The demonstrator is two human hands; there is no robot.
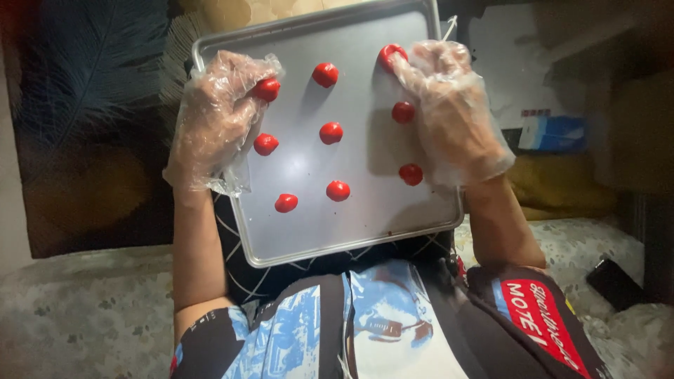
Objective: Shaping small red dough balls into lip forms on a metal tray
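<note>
Two gloved hands, left hand [214,119] and right hand [449,105], each grip pinched on a red ball on the tray [365,224].

Baking tray [309,231]: dull silver-grey metal. Dough balls [331,133]: glossy bright red, nine in rows. Gloves on left hand [214,123] and right hand [453,112]: clear, filmy plastic. Cloth under tray [281,277]: black with thin white crisscross lines. Shirt [393,316]: pale blue and white print, black panels, red patch on sleeve. Couch cover [84,316]: grey-beige mottled floral. Cushion [562,186]: mustard yellow. Wall hanging [84,77]: dark blue feather pattern.
</note>
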